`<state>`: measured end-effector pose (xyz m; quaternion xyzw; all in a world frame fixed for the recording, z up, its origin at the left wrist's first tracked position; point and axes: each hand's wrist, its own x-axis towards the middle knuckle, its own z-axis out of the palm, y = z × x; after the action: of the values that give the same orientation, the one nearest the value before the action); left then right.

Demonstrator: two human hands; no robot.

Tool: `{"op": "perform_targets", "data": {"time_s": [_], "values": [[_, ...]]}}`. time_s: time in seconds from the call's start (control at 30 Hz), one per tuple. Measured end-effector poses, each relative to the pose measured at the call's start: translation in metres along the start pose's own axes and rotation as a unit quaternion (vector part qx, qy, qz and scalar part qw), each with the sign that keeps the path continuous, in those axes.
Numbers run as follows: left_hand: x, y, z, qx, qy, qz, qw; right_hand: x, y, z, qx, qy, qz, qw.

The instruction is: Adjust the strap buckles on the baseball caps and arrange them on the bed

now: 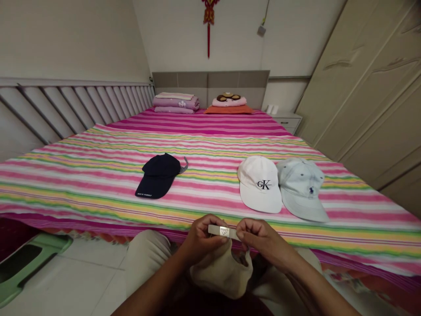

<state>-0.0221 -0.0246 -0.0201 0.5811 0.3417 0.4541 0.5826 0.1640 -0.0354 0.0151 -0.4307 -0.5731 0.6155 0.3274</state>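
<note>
Over my lap hangs a beige cap, its back strap drawn up between my hands. My left hand pinches that strap beside its metal buckle. Just right of the buckle, the fingers of my right hand are closed on the strap too. On the bed ahead, a dark navy cap lies to the left with its strap end sticking out. To the right, a white cap with CK letters sits against a pale blue cap, brims facing me.
A striped bedsheet covers the bed. Folded purple bedding and a pink pillow stack lie by the headboard. A green stool stands on the floor at left; a bed rail runs along the left side.
</note>
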Motion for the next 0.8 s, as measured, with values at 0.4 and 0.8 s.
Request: {"op": "perform_targets", "data": {"time_s": [0.4,0.8], "values": [[-0.001,0.002,-0.002,-0.050,-0.008,-0.022,0.998,0.010,0.000,0.008,0.008,0.003,0.009,1.000],[-0.004,0.000,-0.006,-0.071,-0.002,-0.019,0.997,0.009,-0.007,0.020,0.005,0.032,0.001,0.999]]}}
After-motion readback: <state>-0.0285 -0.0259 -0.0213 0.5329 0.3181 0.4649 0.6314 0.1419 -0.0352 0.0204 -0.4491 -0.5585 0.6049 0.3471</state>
